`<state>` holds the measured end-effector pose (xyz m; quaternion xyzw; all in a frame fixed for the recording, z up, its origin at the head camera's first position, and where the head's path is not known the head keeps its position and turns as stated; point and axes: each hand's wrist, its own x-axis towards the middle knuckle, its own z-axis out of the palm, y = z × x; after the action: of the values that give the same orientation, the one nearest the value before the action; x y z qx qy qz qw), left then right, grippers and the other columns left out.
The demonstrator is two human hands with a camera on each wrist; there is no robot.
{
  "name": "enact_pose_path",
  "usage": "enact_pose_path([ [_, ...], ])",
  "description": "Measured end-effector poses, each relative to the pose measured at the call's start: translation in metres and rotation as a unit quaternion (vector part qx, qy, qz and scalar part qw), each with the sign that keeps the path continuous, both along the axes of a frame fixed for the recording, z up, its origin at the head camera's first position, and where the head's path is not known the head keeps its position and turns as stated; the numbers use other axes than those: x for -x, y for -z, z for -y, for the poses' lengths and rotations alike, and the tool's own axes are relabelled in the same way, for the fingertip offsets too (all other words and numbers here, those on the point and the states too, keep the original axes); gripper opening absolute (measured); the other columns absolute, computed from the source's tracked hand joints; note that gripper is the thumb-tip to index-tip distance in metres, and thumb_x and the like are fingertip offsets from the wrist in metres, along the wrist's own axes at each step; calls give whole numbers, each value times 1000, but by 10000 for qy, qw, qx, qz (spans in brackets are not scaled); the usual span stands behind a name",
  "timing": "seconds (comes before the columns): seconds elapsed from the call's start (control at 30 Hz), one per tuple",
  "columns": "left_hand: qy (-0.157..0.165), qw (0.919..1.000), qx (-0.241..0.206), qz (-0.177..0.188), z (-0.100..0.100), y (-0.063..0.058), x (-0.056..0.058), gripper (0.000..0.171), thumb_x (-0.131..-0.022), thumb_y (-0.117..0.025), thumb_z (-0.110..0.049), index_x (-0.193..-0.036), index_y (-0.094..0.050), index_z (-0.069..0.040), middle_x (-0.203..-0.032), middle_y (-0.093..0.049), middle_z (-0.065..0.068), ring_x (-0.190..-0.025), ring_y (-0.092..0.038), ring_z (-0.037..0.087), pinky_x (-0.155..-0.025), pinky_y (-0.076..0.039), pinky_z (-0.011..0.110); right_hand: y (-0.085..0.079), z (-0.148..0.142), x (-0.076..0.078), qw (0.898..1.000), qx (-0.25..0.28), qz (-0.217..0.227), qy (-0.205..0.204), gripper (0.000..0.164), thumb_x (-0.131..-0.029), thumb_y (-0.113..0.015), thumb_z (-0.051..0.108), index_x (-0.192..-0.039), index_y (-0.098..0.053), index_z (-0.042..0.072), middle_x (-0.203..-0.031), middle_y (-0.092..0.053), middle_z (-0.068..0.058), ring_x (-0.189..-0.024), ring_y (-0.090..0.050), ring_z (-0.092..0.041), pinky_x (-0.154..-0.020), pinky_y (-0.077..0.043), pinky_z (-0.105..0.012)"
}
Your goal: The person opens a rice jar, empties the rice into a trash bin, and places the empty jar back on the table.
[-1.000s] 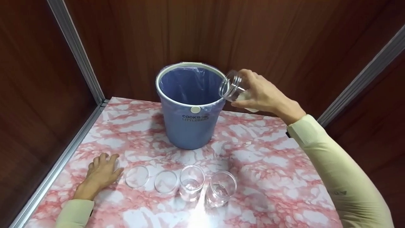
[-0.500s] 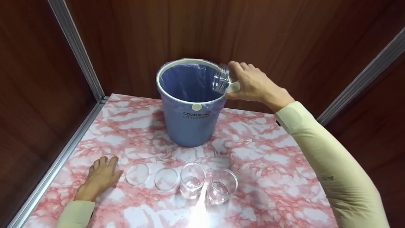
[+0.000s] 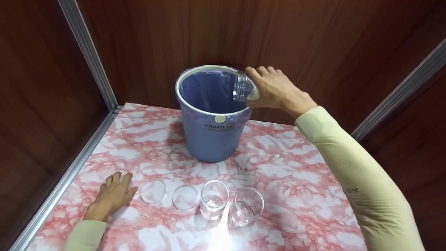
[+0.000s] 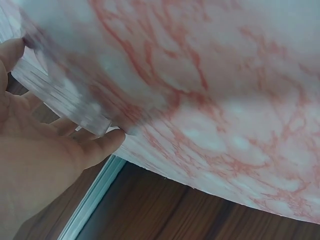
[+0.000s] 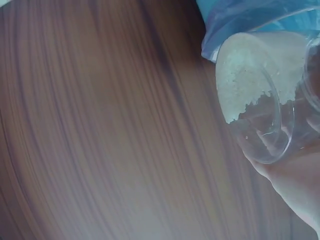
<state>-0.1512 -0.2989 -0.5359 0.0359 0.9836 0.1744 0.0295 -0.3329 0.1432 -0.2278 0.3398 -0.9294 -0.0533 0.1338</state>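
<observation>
My right hand grips a clear jar, tipped sideways with its mouth over the right rim of a blue bin. In the right wrist view, pale, powdery stuff lies along the jar's wall and base. The bin has a clear plastic liner. My left hand rests low on the table at the left, fingers spread and bent round a clear ridged lid, which the hand mostly hides in the head view. Beside it lie two clear round lids.
Two clear open jars stand upright right of the lids, near a bright glare patch. The table has a red and white marbled top. Dark wood panels with metal corner strips enclose it at the back and sides.
My right hand has moved left, bringing the jar's mouth from outside the bin's right rim to over its opening, and tipping it further. The left hand stays in place.
</observation>
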Motion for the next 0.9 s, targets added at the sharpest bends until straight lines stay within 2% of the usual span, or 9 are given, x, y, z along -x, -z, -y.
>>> enact_pose_path([
  [0.3,-74,9999,66,-38,-1,-3,2,54,-92,-51,-33,-135,-36,-3,-132,-28,34,-118,-25,58,-85,-26,70,-1,10,2,9991,-303,-241,-153,93,-64,-79,46,-137,-32,13,-122,-50,-20,-105,-47,-40,-88,-38,-55],
  [0.57,-38,9999,125,-30,-3,0,1,55,-93,-50,-35,-135,-35,-4,-134,-28,35,-120,-24,57,-86,-25,71,2,16,-1,9966,-565,-545,-264,87,-63,-79,43,-132,-35,13,-112,-51,-18,-99,-47,-39,-84,-38,-52],
  [0.9,-73,9997,209,-69,-3,-2,0,54,-92,-51,-34,-134,-36,-4,-132,-31,33,-118,-28,57,-84,-28,69,3,18,0,9897,-795,-1069,-525,84,-62,-80,39,-131,-40,13,-106,-51,-17,-96,-49,-40,-82,-38,-51],
])
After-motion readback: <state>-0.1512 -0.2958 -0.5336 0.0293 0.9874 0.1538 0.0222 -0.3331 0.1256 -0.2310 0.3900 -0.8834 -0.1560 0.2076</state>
